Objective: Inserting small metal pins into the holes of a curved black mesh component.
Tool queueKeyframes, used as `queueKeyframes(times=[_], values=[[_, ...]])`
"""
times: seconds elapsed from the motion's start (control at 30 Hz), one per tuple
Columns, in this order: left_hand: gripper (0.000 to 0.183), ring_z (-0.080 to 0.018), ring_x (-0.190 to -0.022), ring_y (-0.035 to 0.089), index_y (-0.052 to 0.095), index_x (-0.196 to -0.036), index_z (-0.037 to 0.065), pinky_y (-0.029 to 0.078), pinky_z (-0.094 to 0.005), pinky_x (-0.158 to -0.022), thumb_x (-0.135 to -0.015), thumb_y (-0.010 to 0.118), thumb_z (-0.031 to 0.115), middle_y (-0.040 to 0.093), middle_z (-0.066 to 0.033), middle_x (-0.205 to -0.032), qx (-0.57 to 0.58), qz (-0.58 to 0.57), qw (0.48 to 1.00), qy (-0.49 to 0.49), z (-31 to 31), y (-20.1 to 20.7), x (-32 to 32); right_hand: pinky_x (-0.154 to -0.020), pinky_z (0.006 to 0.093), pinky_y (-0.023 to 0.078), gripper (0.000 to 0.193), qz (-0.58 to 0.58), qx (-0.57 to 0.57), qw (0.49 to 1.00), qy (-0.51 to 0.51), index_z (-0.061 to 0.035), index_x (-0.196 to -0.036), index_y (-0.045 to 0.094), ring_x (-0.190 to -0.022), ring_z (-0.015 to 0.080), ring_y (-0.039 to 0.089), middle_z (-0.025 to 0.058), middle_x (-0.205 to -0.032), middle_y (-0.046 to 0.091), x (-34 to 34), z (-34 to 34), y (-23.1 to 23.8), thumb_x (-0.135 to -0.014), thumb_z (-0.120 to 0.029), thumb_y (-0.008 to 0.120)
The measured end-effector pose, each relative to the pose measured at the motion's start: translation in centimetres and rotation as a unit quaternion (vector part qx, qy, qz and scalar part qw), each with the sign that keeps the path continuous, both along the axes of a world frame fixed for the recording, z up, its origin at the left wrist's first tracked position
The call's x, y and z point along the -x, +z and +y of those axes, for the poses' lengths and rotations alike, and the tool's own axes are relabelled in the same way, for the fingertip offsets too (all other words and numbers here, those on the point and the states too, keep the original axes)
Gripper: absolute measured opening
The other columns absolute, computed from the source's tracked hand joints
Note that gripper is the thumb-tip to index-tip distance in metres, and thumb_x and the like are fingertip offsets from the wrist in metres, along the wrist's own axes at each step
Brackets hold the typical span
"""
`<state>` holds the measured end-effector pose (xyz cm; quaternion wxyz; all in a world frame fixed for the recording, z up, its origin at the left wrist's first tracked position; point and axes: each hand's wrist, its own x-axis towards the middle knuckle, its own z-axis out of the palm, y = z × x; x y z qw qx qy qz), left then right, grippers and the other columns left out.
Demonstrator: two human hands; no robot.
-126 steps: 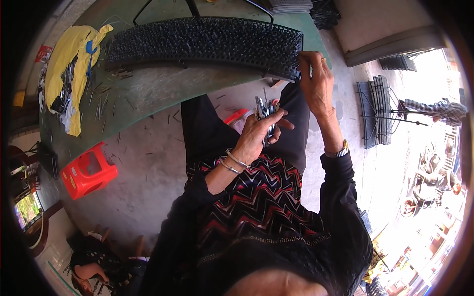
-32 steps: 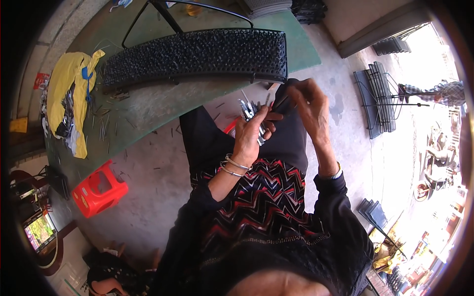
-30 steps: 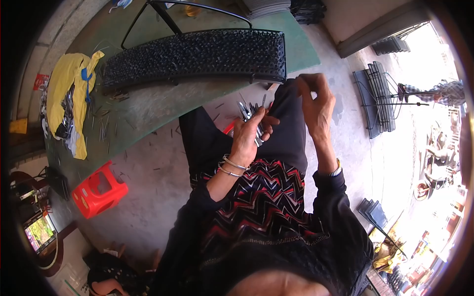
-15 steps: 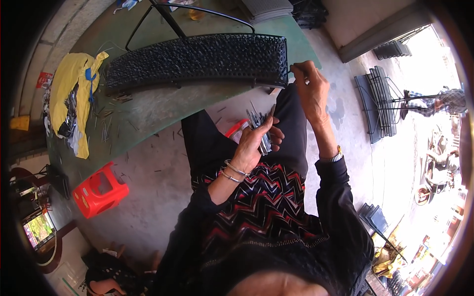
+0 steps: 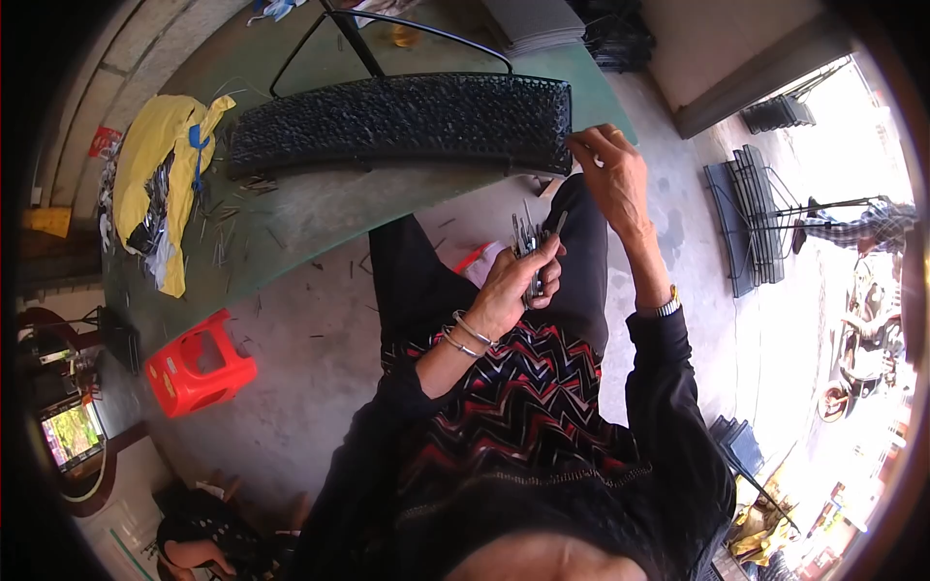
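My left hand (image 5: pixel 506 290) is closed around a bunch of thin metal strips (image 5: pixel 529 237) above my lap, their ends fanning out past the thumb. A long, curved black panel (image 5: pixel 407 121) with a mesh-like textured face and a tubular frame lies on the green table (image 5: pixel 300 218). At the panel's right end, my right hand (image 5: pixel 617 184) is raised with thumb and fingers pinched together, close to the edge. Whatever sits between those fingertips is too small to make out.
A torn yellow bag (image 5: pixel 155 145) with more strips lies at the table's left, near scattered loose strips (image 5: pixel 218 242). A red plastic stool (image 5: pixel 203 366) is on the floor at left. Stacked black frames (image 5: pixel 751 228) stand at right, and grey sheets (image 5: pixel 533 29) at the back.
The view has shifted slightly, so the panel and table appear farther right. My left hand has turned a little with the strips. My right hand stays pinched by the panel's right edge.
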<state>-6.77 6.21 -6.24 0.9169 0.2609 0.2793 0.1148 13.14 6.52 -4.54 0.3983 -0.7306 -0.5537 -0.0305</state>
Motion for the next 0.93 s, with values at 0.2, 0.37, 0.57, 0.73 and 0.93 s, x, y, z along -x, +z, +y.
queueKeyframes(times=[0.2, 0.37, 0.57, 0.73, 0.93], values=[[0.027, -0.0089, -0.056, 0.051, 0.058, -0.092, 0.004, 0.032, -0.0213, -0.041, -0.094, 0.061, 0.031, 0.052, 0.0002, -0.067, -0.040, 0.017, 0.999, 0.004, -0.3, 0.4, 0.0, -0.065, 0.0358, 0.048, 0.012, -0.062, 0.025, 0.997, -0.034, -0.0098, -0.094, 0.070, -0.076, 0.0267, 0.063, 0.0084, -0.089, 0.063, 0.3, 0.0, -0.6, -0.086, -0.017, 0.065], [0.025, -0.0088, -0.058, 0.052, 0.057, -0.097, 0.002, 0.033, -0.0197, -0.041, -0.093, 0.061, 0.027, 0.052, -0.0001, -0.069, -0.037, 0.010, 0.999, -0.006, -0.1, 0.5, 0.2, -0.073, 0.0349, 0.049, 0.017, -0.012, 0.056, 0.995, -0.084, -0.0082, -0.100, 0.069, -0.083, 0.0241, 0.065, 0.0097, -0.093, 0.066, 1.7, -1.3, 0.8, -0.091, -0.018, 0.060], [0.023, -0.0104, -0.059, 0.056, 0.059, -0.095, 0.003, 0.035, -0.0196, -0.041, -0.092, 0.063, 0.025, 0.056, -0.0013, -0.071, -0.037, -0.001, 0.998, -0.042, -0.4, 1.2, 0.1, -0.090, 0.0327, 0.047, 0.054, 0.368, 0.098, 0.887, 0.261, 0.0046, -0.107, 0.065, -0.096, 0.0234, 0.063, 0.0136, -0.105, 0.067, 4.1, -2.9, 0.8, -0.103, -0.040, 0.035], [0.020, -0.0121, -0.061, 0.059, 0.058, -0.095, 0.005, 0.035, -0.0193, -0.040, -0.092, 0.062, 0.024, 0.059, -0.0034, -0.073, -0.013, -0.025, 0.999, -0.037, -0.6, 0.3, 0.5, -0.089, 0.0330, 0.048, 0.069, 0.417, 0.172, 0.860, 0.241, 0.0037, -0.099, 0.069, -0.094, 0.0214, 0.065, 0.0133, -0.090, 0.071, 4.9, -3.8, 1.2, -0.103, -0.049, 0.025], [0.014, -0.0123, -0.064, 0.058, 0.056, -0.096, 0.009, 0.037, -0.0207, -0.041, -0.092, 0.063, 0.021, 0.059, -0.0036, -0.077, 0.091, -0.097, 0.989, -0.060, -0.4, -1.9, 0.8, -0.088, 0.0302, 0.048, 0.076, 0.478, 0.160, 0.847, 0.167, 0.0021, -0.095, 0.072, -0.091, 0.0203, 0.066, 0.0107, -0.084, 0.071, 6.1, -4.4, 0.6, -0.100, -0.057, 0.024]])
